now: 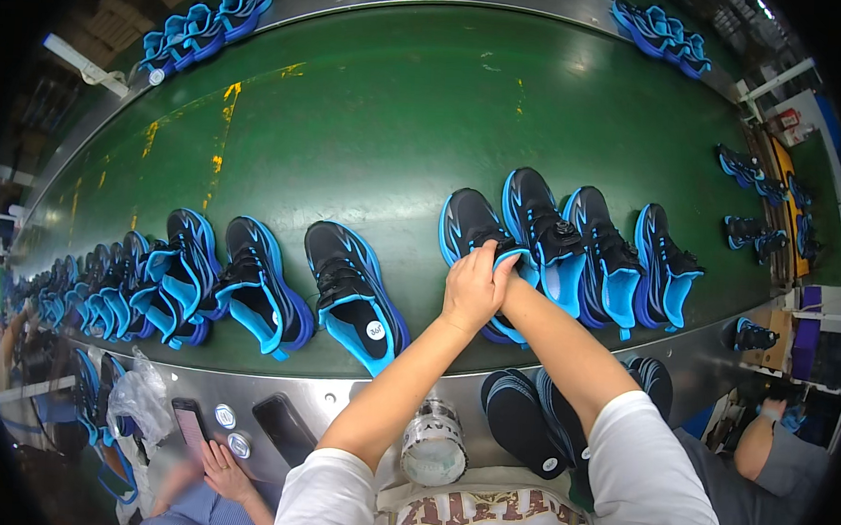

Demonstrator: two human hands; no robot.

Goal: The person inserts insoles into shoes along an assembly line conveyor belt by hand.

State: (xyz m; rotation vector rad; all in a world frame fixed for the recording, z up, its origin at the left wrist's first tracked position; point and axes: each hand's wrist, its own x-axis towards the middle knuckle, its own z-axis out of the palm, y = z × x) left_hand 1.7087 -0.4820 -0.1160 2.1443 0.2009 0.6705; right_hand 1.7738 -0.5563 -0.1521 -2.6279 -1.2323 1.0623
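Note:
A black sneaker with bright blue lining (pixel 468 217) lies on the green belt in front of me, its toe pointing away. My left hand (pixel 474 286) is closed at its collar, fingers close together near the laces. My right hand (pixel 513 273) meets it there, at the shoe's opening; its fingers are mostly hidden behind the left hand and the shoe. Close on the right stand three matching sneakers, the nearest being a black and blue sneaker (pixel 539 226). Left of my hands lies another sneaker (pixel 344 268) with a round white sticker inside.
Many more sneakers (pixel 188 260) line the green belt (pixel 371 117) on the left. On the metal edge (pixel 352 389) are a dark phone (pixel 283 426), a roll of tape (pixel 435 444) and black insoles (pixel 522 420). At lower left, another person's hand (pixel 227 471) is beside a lit phone (pixel 189 423).

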